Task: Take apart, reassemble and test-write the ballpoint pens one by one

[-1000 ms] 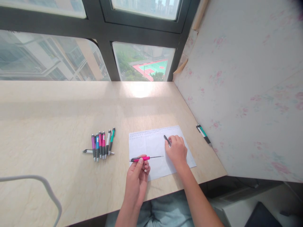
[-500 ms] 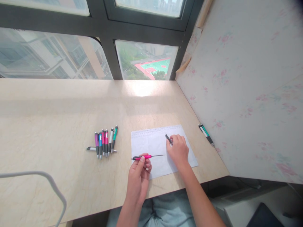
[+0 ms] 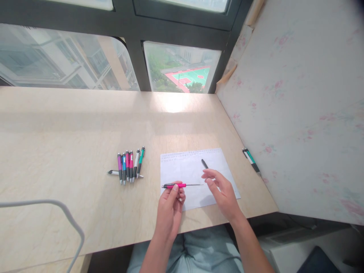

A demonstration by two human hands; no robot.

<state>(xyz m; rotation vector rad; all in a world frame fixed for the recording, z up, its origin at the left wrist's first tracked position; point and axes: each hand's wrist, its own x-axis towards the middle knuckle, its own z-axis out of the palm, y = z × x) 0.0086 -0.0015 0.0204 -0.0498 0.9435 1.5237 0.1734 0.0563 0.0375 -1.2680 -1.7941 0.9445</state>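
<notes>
In my left hand (image 3: 171, 208) I grip a pink pen barrel (image 3: 179, 185), its thin refill (image 3: 195, 184) sticking out bare to the right. This pen is held level over the lower part of a white sheet of paper (image 3: 182, 167) with handwriting along its top. My right hand (image 3: 223, 191) hovers at the paper's right side, fingers apart and slightly curled, holding nothing I can see. Just beyond those fingertips a small black pen part (image 3: 204, 163) lies on the sheet.
Several pens stand in a row to the left, including a purple pen (image 3: 120, 168), lying across a white pen (image 3: 113, 172). A green pen (image 3: 251, 159) and a white one rest against the papered wall (image 3: 298, 113). A grey cable (image 3: 65, 216) curves at lower left.
My right hand has let go of the black pen part, leaving it on the paper, and drawn back toward me with fingers opened. The left hand still holds the pink barrel.
</notes>
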